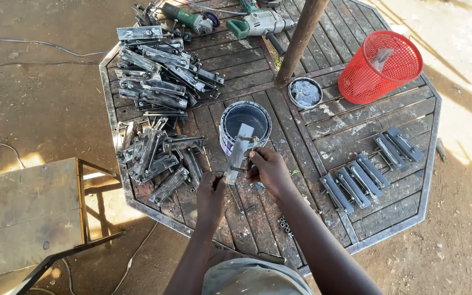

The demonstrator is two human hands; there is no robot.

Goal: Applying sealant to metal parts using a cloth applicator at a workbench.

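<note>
We see 2 bare forearms reaching forward and converging, wrists near each other. Our left hand [211, 188] pinches with curled fingers; our right hand [269, 170] is clenched, knuckles up, thumb pressing inward.

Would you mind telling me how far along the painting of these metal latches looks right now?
Seven grey-coated latches lie in neat rows on the right of the wooden table, so those look done. One latch is in hand: the left hand grips its lower end, the right hand steadies it over the open paint can. A much larger pile of bare metal latches on the left appears left to do.
</note>
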